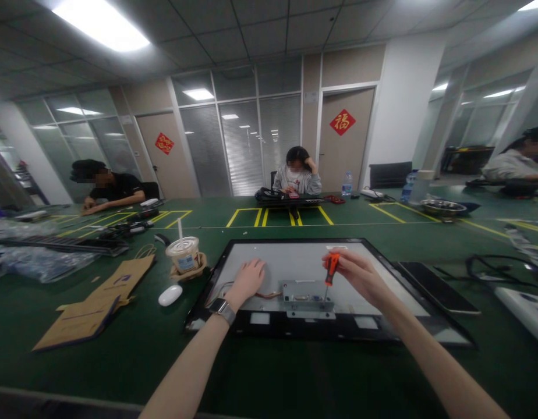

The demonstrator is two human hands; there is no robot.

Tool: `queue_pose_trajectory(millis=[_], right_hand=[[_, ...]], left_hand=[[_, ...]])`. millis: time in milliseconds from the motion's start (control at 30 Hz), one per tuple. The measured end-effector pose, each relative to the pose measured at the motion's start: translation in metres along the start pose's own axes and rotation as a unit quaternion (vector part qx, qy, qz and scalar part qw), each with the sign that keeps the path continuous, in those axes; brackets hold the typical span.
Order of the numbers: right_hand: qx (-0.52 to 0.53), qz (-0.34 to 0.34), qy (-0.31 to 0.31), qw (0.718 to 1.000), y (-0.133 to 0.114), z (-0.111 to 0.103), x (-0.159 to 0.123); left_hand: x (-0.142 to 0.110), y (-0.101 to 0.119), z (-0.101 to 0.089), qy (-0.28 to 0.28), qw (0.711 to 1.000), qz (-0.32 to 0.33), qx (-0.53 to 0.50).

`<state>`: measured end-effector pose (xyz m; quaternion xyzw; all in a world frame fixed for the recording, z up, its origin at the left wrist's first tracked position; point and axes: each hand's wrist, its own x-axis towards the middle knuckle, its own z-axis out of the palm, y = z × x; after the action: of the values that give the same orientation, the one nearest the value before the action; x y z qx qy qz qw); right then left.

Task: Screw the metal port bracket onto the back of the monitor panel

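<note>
A flat display panel (269,256) with a black frame lies on the green table, its pale back facing up. Near its front edge sits a metal bracket (306,288) with connector ports along it. My right hand (356,270) grips an orange and black screwdriver (332,269), its shaft pointing down with the tip at the right end of the bracket. On the panel left of the bracket, my left hand (250,277) rests flat with fingers stretched out, a watch on its wrist. Thin cables (266,295) run from beside that hand to the bracket.
A lidded drink cup (183,253) with a straw and a white mouse (170,295) stand left of the panel, beside a brown paper bag (124,279). To the right lie a dark slab-like device (439,285) and black cables (482,265). Other people sit around the table.
</note>
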<state>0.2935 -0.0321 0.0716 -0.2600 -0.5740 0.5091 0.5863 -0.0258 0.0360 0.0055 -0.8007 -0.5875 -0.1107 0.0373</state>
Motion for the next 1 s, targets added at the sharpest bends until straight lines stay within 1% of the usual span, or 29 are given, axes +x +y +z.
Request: queue_pose_trajectory(millis=[100,267,400,500,733,1000], right_hand=[[0.006,0.011,-0.016,1.000,-0.005,0.005,-0.002],[0.012,0.020,-0.015,1.000,-0.004,0.005,-0.003],[0.018,0.021,-0.014,1.000,-0.002,0.004,-0.002],[0.020,0.018,-0.013,1.000,-0.002,0.004,-0.002],[0.019,0.015,-0.022,0.999,-0.002,0.005,-0.002],[0.021,0.017,-0.011,1.000,0.002,0.005,-0.002]], left_hand=[[-0.001,0.001,-0.002,-0.002,1.000,-0.001,-0.005],[-0.003,0.004,-0.011,0.000,1.000,-0.016,-0.017],[-0.004,0.008,-0.022,0.006,0.999,-0.046,-0.026],[-0.005,0.011,-0.027,0.007,0.997,-0.064,-0.031],[-0.004,0.010,-0.024,0.010,0.996,-0.073,-0.046],[-0.003,0.008,-0.024,0.010,0.996,-0.077,-0.048]])
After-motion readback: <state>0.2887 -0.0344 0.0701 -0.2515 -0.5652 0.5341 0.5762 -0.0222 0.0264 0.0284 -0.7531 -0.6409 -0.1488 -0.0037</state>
